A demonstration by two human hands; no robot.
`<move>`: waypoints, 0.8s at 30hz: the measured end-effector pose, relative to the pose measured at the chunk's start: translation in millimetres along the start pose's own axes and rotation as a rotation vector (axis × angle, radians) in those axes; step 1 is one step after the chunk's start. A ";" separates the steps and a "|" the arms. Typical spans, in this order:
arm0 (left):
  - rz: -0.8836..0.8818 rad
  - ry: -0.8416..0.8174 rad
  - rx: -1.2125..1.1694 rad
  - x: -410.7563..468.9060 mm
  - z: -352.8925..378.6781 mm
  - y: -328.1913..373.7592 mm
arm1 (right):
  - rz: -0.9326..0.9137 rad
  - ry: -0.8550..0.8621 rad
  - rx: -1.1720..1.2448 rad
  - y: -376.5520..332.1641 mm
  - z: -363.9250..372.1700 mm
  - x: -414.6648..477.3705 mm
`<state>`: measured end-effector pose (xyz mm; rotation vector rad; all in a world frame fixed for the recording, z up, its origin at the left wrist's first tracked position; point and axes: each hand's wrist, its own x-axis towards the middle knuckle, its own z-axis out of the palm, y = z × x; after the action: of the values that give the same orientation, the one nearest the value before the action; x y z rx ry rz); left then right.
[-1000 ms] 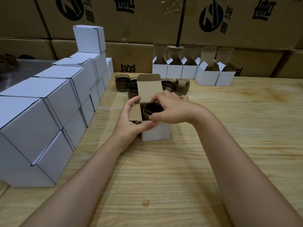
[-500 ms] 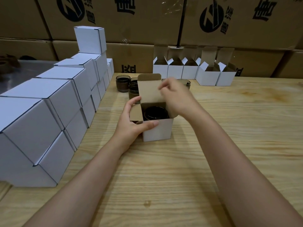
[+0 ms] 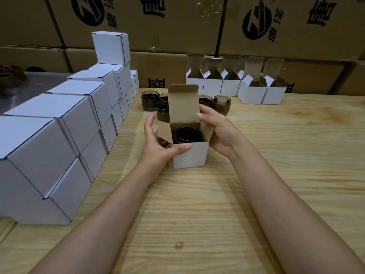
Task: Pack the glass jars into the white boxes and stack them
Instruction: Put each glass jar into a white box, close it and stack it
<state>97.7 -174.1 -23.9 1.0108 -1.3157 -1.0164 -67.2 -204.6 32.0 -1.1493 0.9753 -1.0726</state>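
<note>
A small white box point(image 3: 190, 156) stands open on the wooden table point(image 3: 197, 214), its brown lid flap upright. A dark glass jar point(image 3: 188, 134) sits inside it. My left hand point(image 3: 158, 147) grips the box's left side, thumb across the front top edge. My right hand point(image 3: 219, 131) cups the right side, fingers touching the right side flap and the lid's edge. Several more dark glass jars point(image 3: 149, 100) stand behind the box, partly hidden by the lid.
Closed white boxes point(image 3: 59, 135) are stacked in rows along the left, rising toward the back. Several open white boxes point(image 3: 250, 93) line the back of the table. Large brown cartons point(image 3: 197, 26) form a wall behind.
My right hand let the jar down into the box, lifted away, then came down to the box's right side and flap. My left hand stayed on the box.
</note>
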 end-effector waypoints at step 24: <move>0.034 -0.019 -0.045 0.6 4.1 2.8 | -0.248 -0.028 0.042 16.0 5.3 -3.0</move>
<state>93.6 -173.9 -21.0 0.9444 -1.3163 -1.0280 -60.6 -199.2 17.2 -1.2701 0.7990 -1.2646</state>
